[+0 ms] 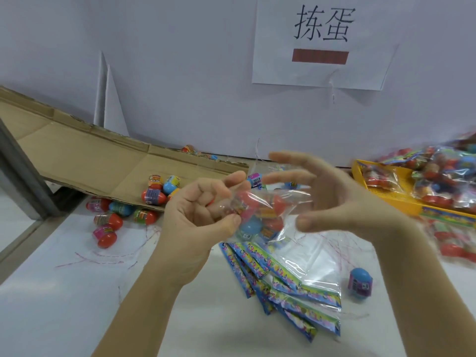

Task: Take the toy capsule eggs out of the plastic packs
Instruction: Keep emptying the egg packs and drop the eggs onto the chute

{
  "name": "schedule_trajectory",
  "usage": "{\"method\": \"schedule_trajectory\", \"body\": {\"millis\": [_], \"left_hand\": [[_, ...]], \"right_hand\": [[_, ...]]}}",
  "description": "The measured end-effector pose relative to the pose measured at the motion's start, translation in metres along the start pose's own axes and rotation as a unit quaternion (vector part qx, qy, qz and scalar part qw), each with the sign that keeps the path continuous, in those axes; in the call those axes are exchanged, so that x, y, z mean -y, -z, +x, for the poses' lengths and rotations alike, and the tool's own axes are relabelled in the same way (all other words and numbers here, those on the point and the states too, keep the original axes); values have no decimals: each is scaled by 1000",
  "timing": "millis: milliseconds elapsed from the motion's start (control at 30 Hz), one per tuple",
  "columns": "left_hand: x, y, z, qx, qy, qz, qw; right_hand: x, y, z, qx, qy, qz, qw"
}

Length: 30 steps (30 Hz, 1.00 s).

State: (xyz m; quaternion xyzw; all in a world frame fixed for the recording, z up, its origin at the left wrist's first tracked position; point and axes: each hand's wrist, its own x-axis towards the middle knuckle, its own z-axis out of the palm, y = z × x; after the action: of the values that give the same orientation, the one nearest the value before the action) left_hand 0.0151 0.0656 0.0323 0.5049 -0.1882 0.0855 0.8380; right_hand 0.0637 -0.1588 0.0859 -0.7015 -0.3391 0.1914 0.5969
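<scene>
1. Left hand (203,210): curled, pinching one end of a clear plastic pack (280,202) between thumb and fingers; held in mid-air above the white table (51,292).
2. Right hand (334,197): spread wide, holding nothing, just beside the pack's far end; contact with the film too blurred to tell.
3. Inside the pack: several capsule eggs (248,228), red and blue, bunched near the left hand and sagging below it.
4. Handling, as judged: thin, soft, slippery film, likely to crumple rather than resist; light, hard, smooth eggs, apt to roll once free. Best taken by the loose film clear of the eggs, then pulled or torn open, with the mouth tipped toward the table.
5. Apparently emptied: flat packs (291,287) with printed header strips, piled on the table below the hands; one blue egg (360,282) standing just right of them.
6. Loose eggs (154,191): gathered at the lower edge of a flattened cardboard sheet (90,155), left of the hands.
7. Not yet opened: full packs (438,173) heaped in and around a yellow tray (394,199) at far right.
</scene>
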Motion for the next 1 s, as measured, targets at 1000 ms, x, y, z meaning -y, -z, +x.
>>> {"method": "schedule_trajectory", "body": {"millis": [1000], "left_hand": [[-1,1,4,-132,39,87,987]], "right_hand": [[-9,-32,22,-126,41,131,983]]}}
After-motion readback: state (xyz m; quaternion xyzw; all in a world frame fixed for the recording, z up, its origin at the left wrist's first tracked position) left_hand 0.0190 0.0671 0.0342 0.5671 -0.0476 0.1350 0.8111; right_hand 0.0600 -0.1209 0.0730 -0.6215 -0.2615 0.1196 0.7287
